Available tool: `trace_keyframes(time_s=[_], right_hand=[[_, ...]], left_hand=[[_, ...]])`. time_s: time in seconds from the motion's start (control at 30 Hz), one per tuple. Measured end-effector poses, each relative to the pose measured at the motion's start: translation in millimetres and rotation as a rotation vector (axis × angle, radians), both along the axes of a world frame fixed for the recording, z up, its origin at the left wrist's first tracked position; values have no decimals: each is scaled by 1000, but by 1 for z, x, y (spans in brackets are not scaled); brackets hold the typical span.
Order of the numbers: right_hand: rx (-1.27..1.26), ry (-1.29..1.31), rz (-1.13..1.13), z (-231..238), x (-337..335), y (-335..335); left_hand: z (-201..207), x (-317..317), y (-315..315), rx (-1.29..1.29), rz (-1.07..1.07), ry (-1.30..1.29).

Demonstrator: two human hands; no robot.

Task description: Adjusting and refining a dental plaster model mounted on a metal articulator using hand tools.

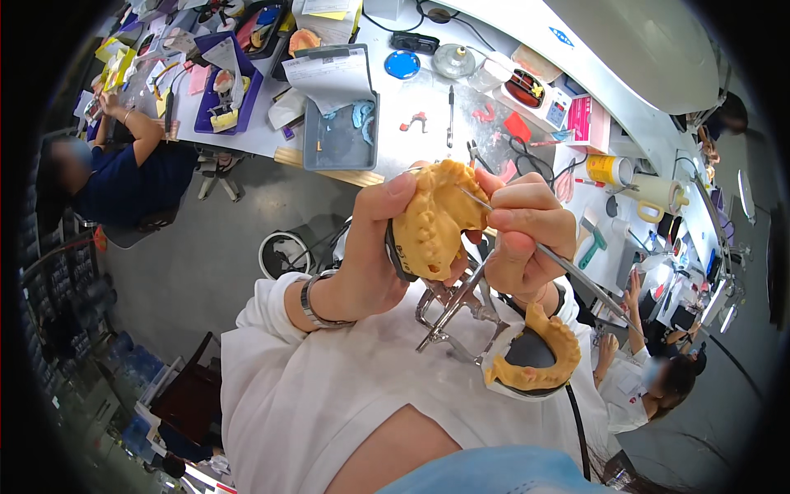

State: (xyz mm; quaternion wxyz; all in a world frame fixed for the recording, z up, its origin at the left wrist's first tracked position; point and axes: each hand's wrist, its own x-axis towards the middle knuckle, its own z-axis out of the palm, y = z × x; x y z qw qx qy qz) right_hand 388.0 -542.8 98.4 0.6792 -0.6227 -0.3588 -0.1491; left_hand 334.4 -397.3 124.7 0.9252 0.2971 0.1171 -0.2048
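My left hand (pixel 362 255) is closed round a yellow dental cast (pixel 428 218) with a row of teeth, holding it up before my chest. The cast sits on a metal articulator (pixel 451 317), whose open frame hangs below it. On the articulator's other arm is a horseshoe-shaped yellow lower cast (pixel 561 350), lying against my white garment. In my right hand (pixel 531 239), pinched like a pen, is a thin metal dental hand instrument (pixel 588 284). Its tip meets the inner side of the upper cast. Some of my left fingers are hidden behind the cast.
Ahead, the bench (pixel 415 103) carries a grey tray (pixel 333 148) with blue pieces, a black pen (pixel 450 115), a blue round lid (pixel 402 64), a glass burner (pixel 453 61) and pliers (pixel 477 156). A purple bin (pixel 251 86) stands left. People work at both sides.
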Motion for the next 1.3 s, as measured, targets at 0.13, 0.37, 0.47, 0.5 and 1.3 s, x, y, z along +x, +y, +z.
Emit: trace_keyframes(time_s=[0.13, 0.37, 0.47, 0.5, 1.3], right_hand=[[17, 17, 23, 2, 0, 1], [-19, -9, 54, 4, 0, -2], [6, -6, 44, 8, -1, -2], [31, 10, 46, 10, -3, -4], [-34, 19, -23, 9, 0, -3]], left_hand=[[3, -2, -3, 51, 16, -1], [4, 2, -2, -60, 20, -45], [0, 0, -4, -103, 28, -32], [-1, -1, -5, -106, 41, -32], [-8, 1, -7, -59, 49, -74]])
